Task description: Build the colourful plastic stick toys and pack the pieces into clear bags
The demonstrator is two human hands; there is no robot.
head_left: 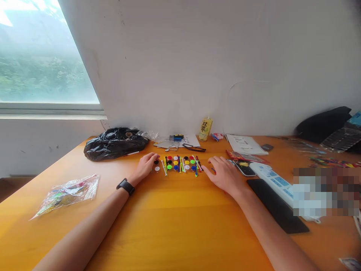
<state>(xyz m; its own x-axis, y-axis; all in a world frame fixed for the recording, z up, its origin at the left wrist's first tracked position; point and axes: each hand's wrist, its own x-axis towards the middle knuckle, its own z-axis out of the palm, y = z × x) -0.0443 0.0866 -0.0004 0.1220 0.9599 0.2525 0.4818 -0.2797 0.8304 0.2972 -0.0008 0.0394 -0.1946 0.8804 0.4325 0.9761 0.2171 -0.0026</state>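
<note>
Rows of small coloured discs lie on the table, among them a red disc (170, 157), a yellow disc (175, 162) and a white disc (157, 169). Thin coloured plastic sticks, such as a white stick (164, 168), lie between the groups of discs. My left hand (146, 165), with a black watch (125, 186) on its wrist, rests at the left end beside a black disc (156, 162); its fingers are extended, and whether they touch the disc is unclear. To the right of the rows, my right hand (225, 175) lies with fingers apart, near a small blue piece (213, 171).
A clear bag of coloured parts (69, 192) lies left, a black plastic bag (117, 143) behind. Along the wall are a yellow bottle (205, 129), glasses (194, 148) and papers (245, 144). At right are a power strip (275, 180) and a black slab (278, 205).
</note>
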